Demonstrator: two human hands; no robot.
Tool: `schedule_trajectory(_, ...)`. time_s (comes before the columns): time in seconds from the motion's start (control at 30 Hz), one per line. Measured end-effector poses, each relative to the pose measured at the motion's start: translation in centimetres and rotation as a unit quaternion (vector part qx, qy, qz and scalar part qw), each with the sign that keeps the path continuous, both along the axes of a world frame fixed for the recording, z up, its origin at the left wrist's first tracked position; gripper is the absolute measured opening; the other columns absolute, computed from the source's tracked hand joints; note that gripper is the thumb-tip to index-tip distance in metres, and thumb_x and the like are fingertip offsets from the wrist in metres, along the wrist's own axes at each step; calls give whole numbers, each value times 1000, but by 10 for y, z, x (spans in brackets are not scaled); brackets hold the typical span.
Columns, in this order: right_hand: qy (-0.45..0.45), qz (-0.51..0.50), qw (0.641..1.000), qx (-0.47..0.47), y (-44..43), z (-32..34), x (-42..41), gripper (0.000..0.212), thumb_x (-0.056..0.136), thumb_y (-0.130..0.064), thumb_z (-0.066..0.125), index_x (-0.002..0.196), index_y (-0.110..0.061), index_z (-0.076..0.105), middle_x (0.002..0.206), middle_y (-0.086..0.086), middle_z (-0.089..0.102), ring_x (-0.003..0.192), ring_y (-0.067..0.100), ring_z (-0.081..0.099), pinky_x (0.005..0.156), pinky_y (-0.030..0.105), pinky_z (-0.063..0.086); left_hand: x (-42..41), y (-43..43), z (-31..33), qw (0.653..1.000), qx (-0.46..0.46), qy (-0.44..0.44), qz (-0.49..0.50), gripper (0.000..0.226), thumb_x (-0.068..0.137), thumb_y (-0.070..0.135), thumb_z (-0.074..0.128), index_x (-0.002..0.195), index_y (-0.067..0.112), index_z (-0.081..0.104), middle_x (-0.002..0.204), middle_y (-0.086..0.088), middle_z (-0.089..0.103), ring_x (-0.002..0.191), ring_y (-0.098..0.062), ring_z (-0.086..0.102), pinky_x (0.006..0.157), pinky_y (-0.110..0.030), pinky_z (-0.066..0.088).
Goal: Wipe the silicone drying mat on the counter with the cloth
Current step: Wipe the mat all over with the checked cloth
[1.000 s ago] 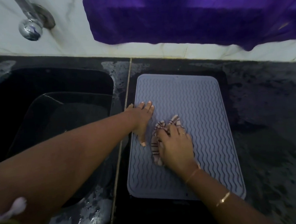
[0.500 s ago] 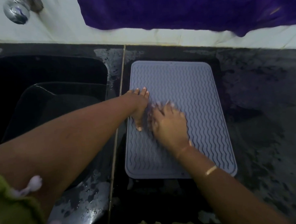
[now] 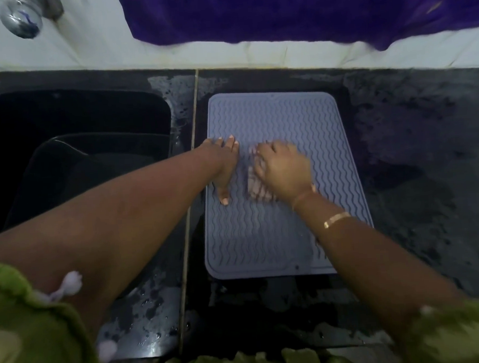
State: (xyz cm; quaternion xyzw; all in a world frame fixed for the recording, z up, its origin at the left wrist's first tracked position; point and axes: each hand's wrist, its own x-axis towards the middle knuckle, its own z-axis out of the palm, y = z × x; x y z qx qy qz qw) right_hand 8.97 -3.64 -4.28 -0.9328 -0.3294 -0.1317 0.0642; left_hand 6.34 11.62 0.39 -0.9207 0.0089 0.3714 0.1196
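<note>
The grey wavy-ribbed silicone drying mat (image 3: 279, 118) lies flat on the wet black counter (image 3: 411, 150), just right of the sink (image 3: 71, 118). On its middle the right hand (image 3: 283, 168) grips a bunched striped cloth (image 3: 256, 187), fingers curled over it (both blurred). The left hand (image 3: 223, 162) lies flat with straight fingers on the mat's left edge. The right forearm hides the near right corner. A purple towel (image 3: 307, 8) hangs behind; the tap (image 3: 21, 18) is cut off.
</note>
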Motion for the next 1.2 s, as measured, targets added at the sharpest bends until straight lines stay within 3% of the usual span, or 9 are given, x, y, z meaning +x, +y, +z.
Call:
schedule_trajectory(0.17,86,-21,996,-14,15,6,12,30,90,-29,51,110,-9,63,104,20,63,93,38,60,68,38,47,2,-1,-1,1000,9,9,14,146,58,58,82,148,6,-21,157,-12,-22,147,-29,-11,118,-45,-2)
schedule_trajectory(0.37,18,36,998,54,-31,2,-75,27,82,-38,51,84,-17,67,73,7,63,56,26,60,46,24,40,3,-7,0,999,30,21,31,148,58,54,84,147,5,-24,157,-12,-24,147,-30,-12,118,-51,-2)
schedule_trajectory(0.57,10,151,985,81,-70,-4,-122,20,82,-37,60,82,-19,69,75,3,64,62,21,61,50,27,45,4,-17,4,997,61,44,29,147,59,54,83,145,3,-25,157,-14,-23,147,-32,-10,117,-55,-2)
schedule_trajectory(0.7,-8,249,968,34,-98,-5,-105,22,81,-38,59,93,-20,64,84,5,66,71,23,63,58,29,47,1,-16,4,997,49,41,39,146,61,50,84,146,5,-25,157,-12,-24,147,-31,-12,116,-59,-1)
schedule_trajectory(0.83,-1,146,989,19,-108,0,-59,28,82,-37,55,90,-14,70,81,8,66,69,27,64,53,30,48,-2,-10,5,999,26,27,38,144,61,52,83,147,7,-24,157,-9,-24,147,-28,-12,115,-60,-1)
schedule_trajectory(0.93,106,33,988,112,-104,13,-41,29,85,-34,53,98,-14,69,86,8,68,77,27,65,60,31,52,-2,-8,5,999,22,21,34,144,60,53,83,148,8,-22,158,-9,-21,148,-27,-10,115,-60,-3)
schedule_trajectory(1.03,251,-33,927,277,-89,23,-36,20,87,-21,64,105,-16,67,98,1,68,89,14,63,80,26,51,-3,-6,5,999,10,7,34,145,58,54,84,149,9,-19,159,-9,-20,148,-27,-10,115,-60,-4)
schedule_trajectory(1.13,407,-90,796,440,-74,28,-34,24,87,-13,65,110,-21,61,105,0,65,86,7,63,76,18,54,-4,-2,4,999,-4,-9,33,146,56,56,84,150,11,-18,159,-7,-20,147,-27,-11,114,-60,-3)
schedule_trajectory(1.2,481,-118,696,519,-69,29,-29,27,88,-10,62,112,-23,60,109,6,65,88,14,66,75,26,56,-4,0,5,1000,-2,-12,20,146,55,58,83,150,12,-17,159,-6,-19,148,-26,-9,115,-61,-2)
